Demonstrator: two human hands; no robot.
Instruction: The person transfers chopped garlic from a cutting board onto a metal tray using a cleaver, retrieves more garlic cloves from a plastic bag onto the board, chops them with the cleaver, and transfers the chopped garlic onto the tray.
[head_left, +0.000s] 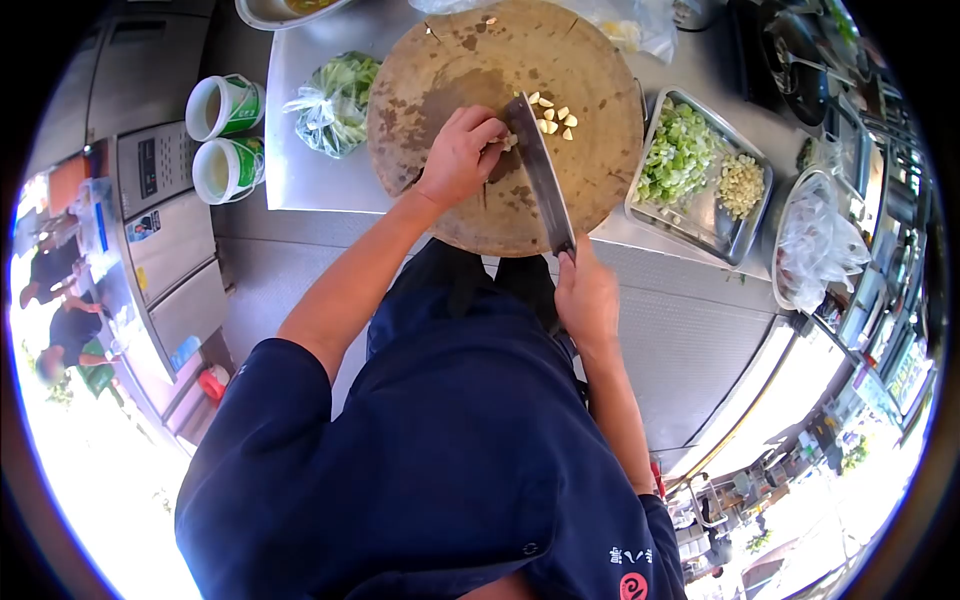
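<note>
A round wooden chopping board (420, 85) lies on the metal counter. My left hand (463, 158) rests on it with bent fingers pressed around small pale garlic pieces (509, 141), right beside the blade. In my right hand (587, 290) is the handle of a cleaver (543, 180), its blade reaching up across the board and touching or nearly touching the pieces at my left fingertips. Several peeled garlic cloves (548, 125) lie just right of the blade's tip.
Right of the board, a metal tray (735, 243) holds chopped greens (680, 155) and minced garlic (740, 186). Beyond is a bowl with a plastic bag (822, 235). At left are bagged greens (338, 105) and two white-green buckets (226, 170). People (70, 330) are far left.
</note>
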